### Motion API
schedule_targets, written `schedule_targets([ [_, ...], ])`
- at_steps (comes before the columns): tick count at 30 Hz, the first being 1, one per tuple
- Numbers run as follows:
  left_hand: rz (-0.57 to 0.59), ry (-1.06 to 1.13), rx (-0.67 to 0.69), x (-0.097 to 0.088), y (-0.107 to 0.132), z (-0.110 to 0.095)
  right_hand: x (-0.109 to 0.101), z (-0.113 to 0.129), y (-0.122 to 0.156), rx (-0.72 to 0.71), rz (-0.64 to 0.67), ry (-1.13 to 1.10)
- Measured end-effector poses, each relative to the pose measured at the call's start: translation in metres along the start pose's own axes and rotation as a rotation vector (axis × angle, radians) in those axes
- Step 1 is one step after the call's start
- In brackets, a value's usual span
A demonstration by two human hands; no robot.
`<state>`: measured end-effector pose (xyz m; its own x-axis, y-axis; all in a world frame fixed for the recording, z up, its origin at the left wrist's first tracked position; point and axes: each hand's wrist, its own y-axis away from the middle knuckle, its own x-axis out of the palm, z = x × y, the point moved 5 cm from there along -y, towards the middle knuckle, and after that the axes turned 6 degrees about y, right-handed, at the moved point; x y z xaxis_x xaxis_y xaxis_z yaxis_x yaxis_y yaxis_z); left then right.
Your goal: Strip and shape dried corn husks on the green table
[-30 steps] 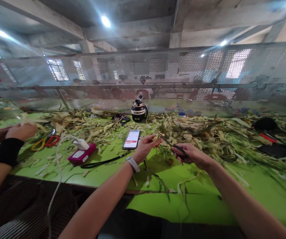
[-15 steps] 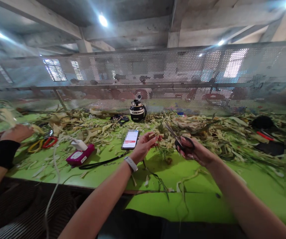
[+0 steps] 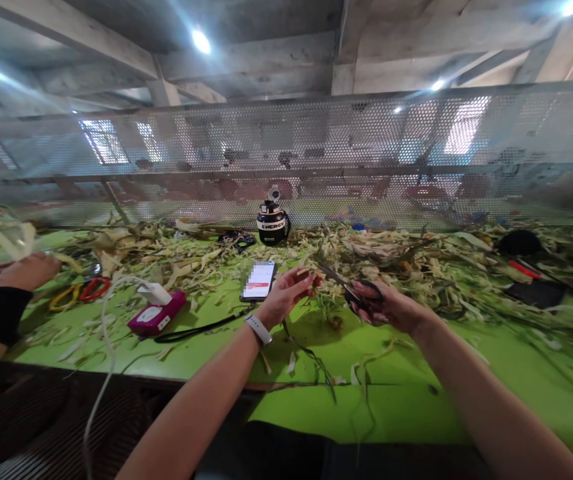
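My left hand [image 3: 282,295], with a white watch on the wrist, pinches a small plant piece [image 3: 311,276] over the green table [image 3: 406,393]. My right hand [image 3: 389,308] grips black scissors [image 3: 350,289] by the handles. The blades point left and reach the plant piece between my left fingers. Below my hands a few thin stems [image 3: 316,363] and husk strips lie on the table.
A phone [image 3: 258,281] with a black lanyard lies left of my hands; a pink box [image 3: 155,315] with a white charger sits further left. A black bottle [image 3: 272,225] stands before the perforated metal screen [image 3: 316,153]. Husks and stems [image 3: 441,267] cover the back. Another person's hands [image 3: 24,270] work at far left.
My right hand lifted the scissors up and away, then brought the blades back down to the plant piece in my left fingers. The person at left keeps handling husks.
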<state>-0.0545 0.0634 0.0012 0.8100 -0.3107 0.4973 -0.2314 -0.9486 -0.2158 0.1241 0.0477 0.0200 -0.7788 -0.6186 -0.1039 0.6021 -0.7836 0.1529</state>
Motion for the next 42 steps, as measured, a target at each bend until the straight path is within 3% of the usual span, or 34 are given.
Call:
schedule_targets([
  [18, 0.066, -0.030, -0.049, 0.001, 0.002, 0.006, 0.006, -0.001, -0.004, -0.021, 0.003, 0.027],
  [25, 0.012, -0.013, -0.057, 0.001, 0.001, 0.003, 0.000, 0.003, -0.003, -0.021, -0.122, 0.029],
  [28, -0.075, -0.020, -0.065, -0.005, 0.000, 0.004, -0.015, 0.008, -0.004, -0.068, -0.264, 0.217],
  [32, -0.182, -0.006, -0.031, -0.012, -0.003, 0.002, -0.044, 0.006, -0.003, -0.001, -0.474, 0.832],
  [35, -0.215, 0.031, -0.006, -0.014, -0.004, 0.001, -0.055, -0.002, -0.004, 0.038, -0.472, 1.210],
  [38, -0.217, 0.049, -0.023, -0.013, -0.004, 0.001, -0.061, -0.013, -0.005, 0.081, -0.436, 1.340],
  [42, -0.236, 0.064, -0.053, -0.011, -0.003, 0.002, -0.062, -0.015, -0.005, 0.040, -0.433, 1.348],
])
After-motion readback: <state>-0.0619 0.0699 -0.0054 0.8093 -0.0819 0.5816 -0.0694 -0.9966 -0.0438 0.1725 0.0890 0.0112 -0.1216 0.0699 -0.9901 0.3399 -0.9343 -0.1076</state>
